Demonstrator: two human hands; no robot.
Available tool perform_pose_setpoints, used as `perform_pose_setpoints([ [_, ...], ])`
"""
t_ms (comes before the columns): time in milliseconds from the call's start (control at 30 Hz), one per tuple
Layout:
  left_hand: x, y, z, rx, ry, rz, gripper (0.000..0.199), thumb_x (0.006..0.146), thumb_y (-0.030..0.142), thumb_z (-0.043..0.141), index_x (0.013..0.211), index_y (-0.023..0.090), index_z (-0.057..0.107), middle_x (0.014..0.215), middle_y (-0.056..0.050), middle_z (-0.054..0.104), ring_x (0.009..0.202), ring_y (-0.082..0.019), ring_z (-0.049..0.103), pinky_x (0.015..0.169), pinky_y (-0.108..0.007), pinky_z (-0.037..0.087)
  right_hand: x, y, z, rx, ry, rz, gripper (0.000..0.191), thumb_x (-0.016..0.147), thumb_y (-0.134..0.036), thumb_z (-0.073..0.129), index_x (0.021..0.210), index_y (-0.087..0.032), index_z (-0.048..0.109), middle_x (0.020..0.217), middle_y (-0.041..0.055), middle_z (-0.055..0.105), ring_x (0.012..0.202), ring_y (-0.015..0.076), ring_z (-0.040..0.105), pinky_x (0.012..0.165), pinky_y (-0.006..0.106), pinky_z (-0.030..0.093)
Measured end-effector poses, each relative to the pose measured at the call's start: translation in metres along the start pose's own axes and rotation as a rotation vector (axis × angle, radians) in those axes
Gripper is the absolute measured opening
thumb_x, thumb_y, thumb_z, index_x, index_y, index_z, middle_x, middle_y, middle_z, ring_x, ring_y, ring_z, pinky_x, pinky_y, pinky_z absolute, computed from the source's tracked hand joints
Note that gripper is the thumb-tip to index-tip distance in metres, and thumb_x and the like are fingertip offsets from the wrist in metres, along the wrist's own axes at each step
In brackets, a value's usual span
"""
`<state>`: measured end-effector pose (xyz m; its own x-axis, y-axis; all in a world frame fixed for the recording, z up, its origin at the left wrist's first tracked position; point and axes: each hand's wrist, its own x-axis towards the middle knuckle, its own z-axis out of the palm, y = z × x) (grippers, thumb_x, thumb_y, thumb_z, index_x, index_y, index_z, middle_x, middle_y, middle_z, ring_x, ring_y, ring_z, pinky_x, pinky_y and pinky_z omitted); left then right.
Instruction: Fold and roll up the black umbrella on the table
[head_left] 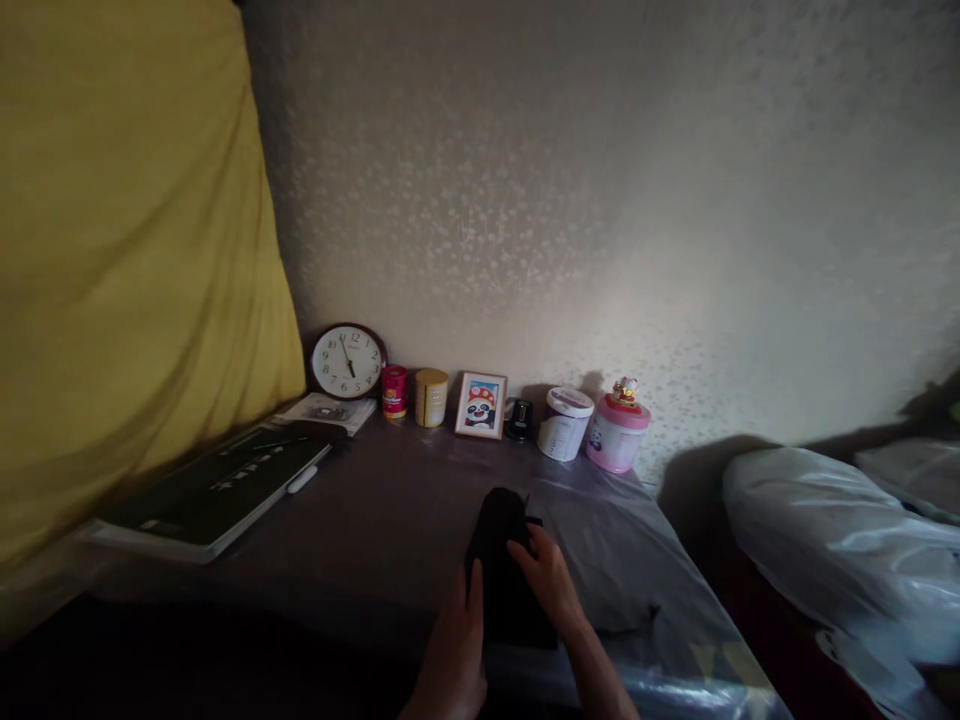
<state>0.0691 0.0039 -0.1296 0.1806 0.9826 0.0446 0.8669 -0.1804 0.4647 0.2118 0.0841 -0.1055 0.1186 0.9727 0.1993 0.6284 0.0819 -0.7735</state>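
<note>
A yellow curtain [135, 220] hangs at the far left, and beside it a large dark green book [225, 490] lies flat on the grey surface [397, 520], with a slim white object [302, 479] by its right edge. Behind the book, printed papers [346, 413] lie near a round clock [349, 362] that leans by the wall [480, 180]. Next come a red can [394, 392] and a yellow can [431, 398]. In front of these and a little to the right, the left hand [456, 640] grips the left edge of a black item [499, 570], which is over the near part of the surface; whether it rests there I cannot tell. Behind it stands a framed panda picture [481, 405], then a small dark object [520, 420]. The right hand [546, 575] has its thumb and fingers closed on the black item's right side. Farther right stand a white tub [566, 425] and a pink-lidded tub [616, 445] topped by a figurine [625, 392], with pale plastic-wrapped bundles [817, 530] beyond the surface's edge
</note>
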Motion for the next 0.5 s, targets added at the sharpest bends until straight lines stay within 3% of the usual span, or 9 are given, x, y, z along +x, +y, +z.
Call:
perform_pose_setpoints([
  [300,0.007,-0.009,0.032,0.09,0.17,0.019,0.087,0.06,-0.006,0.043,0.14,0.008,0.013,0.147,-0.02,0.018,0.136,-0.029,0.014,0.108,-0.044,0.028,0.011,-0.026,0.033,0.016,-0.109,0.017,0.039,0.073,-0.03,0.058,0.11,-0.019,0.061,0.099,0.0096,0.068,0.097,0.0255,0.062,0.077,0.031,0.048],
  [500,0.004,-0.01,0.014,0.067,0.032,0.012,0.083,0.061,-0.006,0.04,0.139,0.007,0.018,0.148,-0.018,0.019,0.136,-0.025,0.017,0.11,-0.041,0.025,0.013,-0.031,0.039,-0.096,-0.204,0.018,0.042,0.075,-0.026,0.06,0.115,-0.012,0.056,0.099,0.012,0.068,0.098,0.0233,0.062,0.08,0.029,0.045],
])
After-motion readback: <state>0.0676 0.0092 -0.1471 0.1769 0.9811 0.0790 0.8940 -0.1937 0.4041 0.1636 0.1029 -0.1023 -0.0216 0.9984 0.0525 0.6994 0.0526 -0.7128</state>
